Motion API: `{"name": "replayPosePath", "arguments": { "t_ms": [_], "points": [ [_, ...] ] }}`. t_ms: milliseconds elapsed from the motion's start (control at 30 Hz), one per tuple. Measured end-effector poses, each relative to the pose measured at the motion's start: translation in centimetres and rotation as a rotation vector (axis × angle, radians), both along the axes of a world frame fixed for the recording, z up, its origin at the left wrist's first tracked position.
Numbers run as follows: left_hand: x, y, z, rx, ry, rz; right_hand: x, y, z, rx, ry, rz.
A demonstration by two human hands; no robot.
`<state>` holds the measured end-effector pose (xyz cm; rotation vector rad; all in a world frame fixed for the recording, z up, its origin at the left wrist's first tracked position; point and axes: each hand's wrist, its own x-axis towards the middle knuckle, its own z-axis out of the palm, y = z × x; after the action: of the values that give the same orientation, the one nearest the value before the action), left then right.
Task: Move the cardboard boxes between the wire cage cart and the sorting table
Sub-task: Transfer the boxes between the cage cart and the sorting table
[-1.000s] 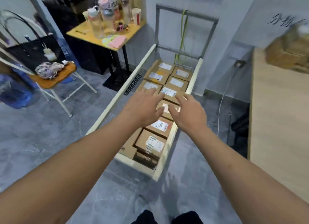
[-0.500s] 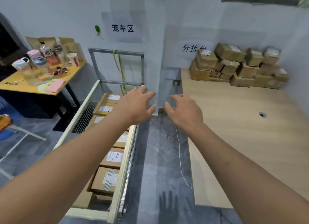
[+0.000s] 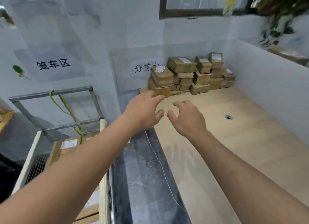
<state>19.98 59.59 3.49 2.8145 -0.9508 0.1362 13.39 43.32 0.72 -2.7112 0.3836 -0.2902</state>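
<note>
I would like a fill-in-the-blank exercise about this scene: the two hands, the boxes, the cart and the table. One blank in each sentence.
1. The left hand and the right hand have spread fingers and hold ____.
2. The pile of cardboard boxes stands in the far ____ of the sorting table, against the walls.
3. Seen from the head camera, the wire cage cart stands to the ____ of the table.

Missing words: nothing; corner; left.

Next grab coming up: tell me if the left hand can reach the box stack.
Probably yes: the open left hand points at the stack on the table, nothing visibly between them.
</note>
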Motion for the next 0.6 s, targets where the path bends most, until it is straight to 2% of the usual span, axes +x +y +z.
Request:
{"name": "replayPosePath", "arguments": {
  "t_ms": [333,600],
  "points": [
    [14.3,-8.6,-0.3,0.022,0.028,-0.16,12.0,-7.2,-0.2,0.062,0.023,-0.15],
    [24.2,-14.4,-2.8,0.066,0.048,-0.136,20.8,-13.3,-2.4,0.114,0.046,-0.175]
  ]
}}
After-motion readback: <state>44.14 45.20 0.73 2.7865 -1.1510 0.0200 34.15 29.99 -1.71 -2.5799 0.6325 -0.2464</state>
